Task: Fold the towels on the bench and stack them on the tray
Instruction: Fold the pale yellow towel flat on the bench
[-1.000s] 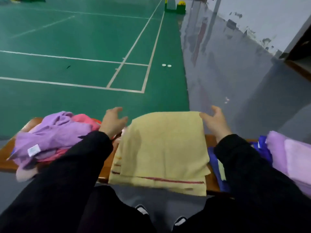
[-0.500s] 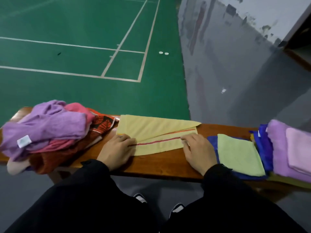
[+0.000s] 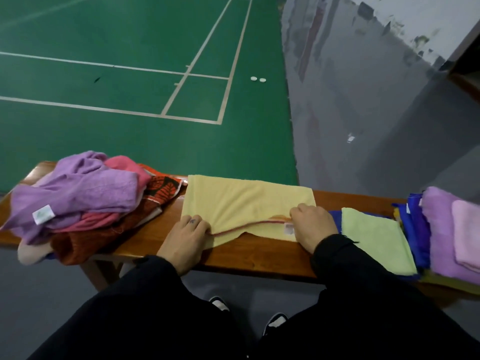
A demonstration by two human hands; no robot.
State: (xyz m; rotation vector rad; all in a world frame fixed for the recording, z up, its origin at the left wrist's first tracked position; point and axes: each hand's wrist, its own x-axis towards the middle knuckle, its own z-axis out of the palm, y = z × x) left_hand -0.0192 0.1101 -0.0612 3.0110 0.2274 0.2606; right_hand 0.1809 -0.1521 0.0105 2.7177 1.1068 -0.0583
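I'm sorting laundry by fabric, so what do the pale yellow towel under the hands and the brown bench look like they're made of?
The pale yellow towel with a red stripe looks like soft terry cotton: matte, fuzzy surface, limp creases, a sewn label at the corner. The glossy brown bench appears to be varnished wood, judging by its reddish tone and sheen, though grain is hard to make out.

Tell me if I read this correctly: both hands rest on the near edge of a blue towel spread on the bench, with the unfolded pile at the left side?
Not quite: the towel under the hands is yellow, not blue, as the head view shows. The left hand and right hand do rest on its near edge on the bench, and the unfolded pile is at the left.
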